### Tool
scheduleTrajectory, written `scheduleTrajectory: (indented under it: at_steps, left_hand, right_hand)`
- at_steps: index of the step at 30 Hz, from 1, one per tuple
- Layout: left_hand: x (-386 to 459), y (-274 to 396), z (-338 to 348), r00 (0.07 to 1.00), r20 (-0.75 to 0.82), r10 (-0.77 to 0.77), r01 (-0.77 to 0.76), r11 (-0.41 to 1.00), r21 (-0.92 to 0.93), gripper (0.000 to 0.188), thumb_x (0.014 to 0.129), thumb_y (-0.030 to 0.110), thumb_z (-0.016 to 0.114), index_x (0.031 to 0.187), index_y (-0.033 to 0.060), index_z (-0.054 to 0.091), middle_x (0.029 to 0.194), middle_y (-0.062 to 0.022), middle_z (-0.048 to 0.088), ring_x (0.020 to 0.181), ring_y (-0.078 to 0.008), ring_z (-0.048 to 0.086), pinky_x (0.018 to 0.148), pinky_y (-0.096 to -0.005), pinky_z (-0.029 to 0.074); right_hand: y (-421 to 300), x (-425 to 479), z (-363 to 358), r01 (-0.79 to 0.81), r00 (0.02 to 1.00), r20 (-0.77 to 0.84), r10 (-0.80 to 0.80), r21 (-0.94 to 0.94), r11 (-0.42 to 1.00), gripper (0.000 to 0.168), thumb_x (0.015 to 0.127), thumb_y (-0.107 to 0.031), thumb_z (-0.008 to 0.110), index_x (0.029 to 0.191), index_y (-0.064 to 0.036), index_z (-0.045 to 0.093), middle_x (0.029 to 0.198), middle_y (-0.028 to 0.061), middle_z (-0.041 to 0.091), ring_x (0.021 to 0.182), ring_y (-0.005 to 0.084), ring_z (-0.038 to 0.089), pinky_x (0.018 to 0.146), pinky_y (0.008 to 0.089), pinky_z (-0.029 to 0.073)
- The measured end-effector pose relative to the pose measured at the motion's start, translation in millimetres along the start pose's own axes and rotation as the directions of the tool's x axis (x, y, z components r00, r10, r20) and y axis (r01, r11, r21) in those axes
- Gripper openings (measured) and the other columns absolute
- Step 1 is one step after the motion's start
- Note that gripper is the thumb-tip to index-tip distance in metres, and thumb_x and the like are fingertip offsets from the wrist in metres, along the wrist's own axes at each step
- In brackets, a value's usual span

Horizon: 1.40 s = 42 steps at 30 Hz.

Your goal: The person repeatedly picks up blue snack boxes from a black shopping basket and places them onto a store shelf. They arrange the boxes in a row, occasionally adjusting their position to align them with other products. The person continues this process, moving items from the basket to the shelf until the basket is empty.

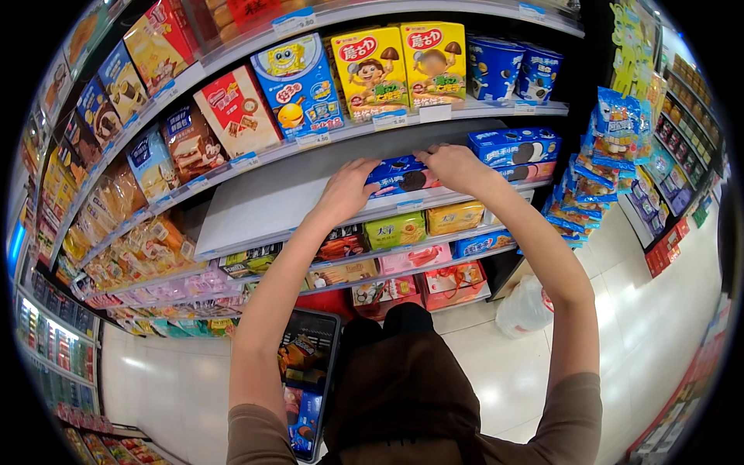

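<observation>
Both of my hands are at a blue and pink box of Oreo cookies point(401, 176) lying on the middle shelf point(267, 203). My left hand point(351, 183) rests against the box's left end, thumb at the front and fingers over the top edge. At the right end, my right hand point(450, 165) has its fingers on the top and back edge. Whether the box is gripped or only touched, I cannot tell. Just to the right, a blue Oreo box point(514, 146) lies on top of a blue and pink one point(526, 172).
Yellow snack boxes point(369, 75) and blue Oreo cups point(494, 68) stand on the shelf above. Snack packs point(395, 231) fill lower shelves. Blue bags point(616, 125) hang at right. A dark crate point(334, 372) with packages and a white plastic bag point(525, 308) are on the floor.
</observation>
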<state>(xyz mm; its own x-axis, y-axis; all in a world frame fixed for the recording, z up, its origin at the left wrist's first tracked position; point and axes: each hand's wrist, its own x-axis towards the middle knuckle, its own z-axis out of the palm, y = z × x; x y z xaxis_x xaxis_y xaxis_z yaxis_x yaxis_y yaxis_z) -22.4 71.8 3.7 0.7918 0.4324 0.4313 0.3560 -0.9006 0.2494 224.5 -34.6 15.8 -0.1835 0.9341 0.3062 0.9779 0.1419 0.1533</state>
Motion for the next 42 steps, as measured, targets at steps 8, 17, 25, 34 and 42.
scheduleTrajectory:
  at_steps: [8, 17, 25, 34, 42]
  left_hand:
    - [3.2, -4.3, 9.8, 0.999, -0.042, -0.002, 0.003, 1.0, 0.03, 0.044, 0.093, 0.009, 0.07, 0.135, -0.001, 0.062, 0.139, -0.0191, 0.063, 0.128, -0.0394, 0.058, 0.108, -0.0466, 0.048]
    - [-24.3, -2.2, 0.1, 0.993, -0.12, 0.0, 0.011, 0.995, 0.095, 0.057, 0.096, 0.015, 0.069, 0.149, 0.0049, 0.051, 0.159, -0.0179, 0.047, 0.147, -0.038, 0.043, 0.117, -0.0477, 0.042]
    - [-209.1, 34.6, -35.9, 0.914, -0.385, -0.13, 0.124, 0.991, -0.041, 0.043, 0.089, -0.004, 0.069, 0.131, 0.0021, 0.065, 0.144, -0.0153, 0.061, 0.129, -0.0352, 0.061, 0.107, -0.0427, 0.049]
    - [-441.9, 36.7, -30.7, 0.57, -0.274, -0.775, 0.767, 0.621, -0.159, 0.035, 0.091, -0.001, 0.069, 0.127, 0.0019, 0.067, 0.132, -0.0169, 0.067, 0.12, -0.0362, 0.066, 0.101, -0.0398, 0.053]
    - [-587.7, 81.5, 11.8, 0.164, -0.135, -0.977, 0.921, 0.2, -0.334, 0.039, 0.091, -0.001, 0.069, 0.13, 0.0007, 0.065, 0.131, -0.0184, 0.067, 0.117, -0.0356, 0.068, 0.095, -0.0399, 0.056]
  right_hand:
    - [1.4, 0.9, 10.0, -0.02, 1.0, -0.017, 0.019, -0.061, 0.998, 0.053, 0.091, 0.002, 0.057, 0.143, -0.004, 0.058, 0.131, 0.0194, 0.067, 0.117, 0.0357, 0.067, 0.098, 0.0443, 0.056]
    - [-10.2, -10.9, 10.6, 0.026, 0.987, -0.158, -0.037, -0.071, 0.997, 0.059, 0.094, -0.004, 0.062, 0.152, -0.004, 0.049, 0.151, 0.0236, 0.053, 0.14, 0.0377, 0.052, 0.114, 0.0451, 0.045]
    - [-143.9, -68.8, 5.6, 0.273, 0.926, -0.339, -0.163, 0.307, 0.912, 0.055, 0.086, 0.003, 0.068, 0.14, -0.003, 0.061, 0.15, 0.0201, 0.054, 0.14, 0.0388, 0.052, 0.112, 0.0477, 0.047]
    - [-283.2, -78.7, 126.3, 0.327, 0.9, 0.017, -0.435, 0.633, 0.702, 0.05, 0.093, -0.009, 0.071, 0.141, -0.003, 0.059, 0.159, 0.0161, 0.047, 0.146, 0.0352, 0.045, 0.117, 0.0471, 0.043]
    - [-403.0, -85.3, 185.2, 0.336, 0.796, 0.063, -0.602, 0.781, 0.526, 0.047, 0.093, -0.013, 0.072, 0.137, -0.001, 0.061, 0.151, 0.02, 0.052, 0.144, 0.0356, 0.048, 0.115, 0.0462, 0.043]
